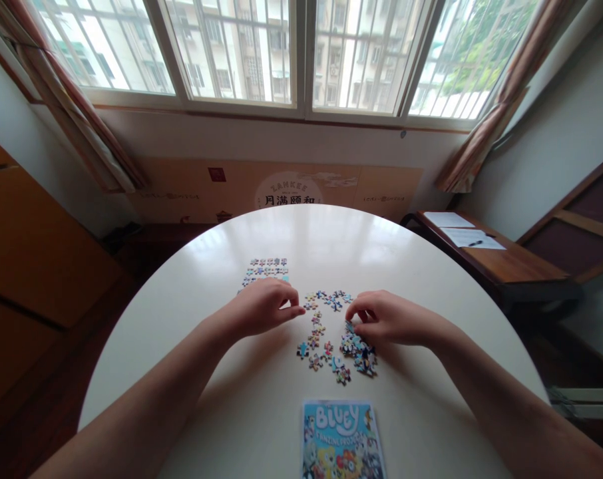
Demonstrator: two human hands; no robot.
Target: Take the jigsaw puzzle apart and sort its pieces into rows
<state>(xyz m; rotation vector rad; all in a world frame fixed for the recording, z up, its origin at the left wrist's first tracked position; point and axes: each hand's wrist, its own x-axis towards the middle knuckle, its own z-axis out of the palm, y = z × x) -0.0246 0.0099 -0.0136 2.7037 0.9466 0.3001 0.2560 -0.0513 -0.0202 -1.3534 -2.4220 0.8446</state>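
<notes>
My left hand (267, 305) hovers over the white round table (221, 412), between the rows of puzzle pieces (267, 271) and the loose ones. Its thumb and index finger are apart, with nothing seen between them. My right hand (381, 317) is over the upper edge of a heap of puzzle pieces (359, 349). Its fingers are curled, thumb near index finger, and touch or nearly touch a blue piece (350, 327); whether they grip it is unclear. Scattered pieces (315, 326) lie between the hands.
A blue Bluey picture card (340, 439) lies at the table's near edge. Beyond the table stand a printed cardboard box (182, 189) and windows. To the right is a wooden stand (516, 263) with papers (474, 238) and a pen.
</notes>
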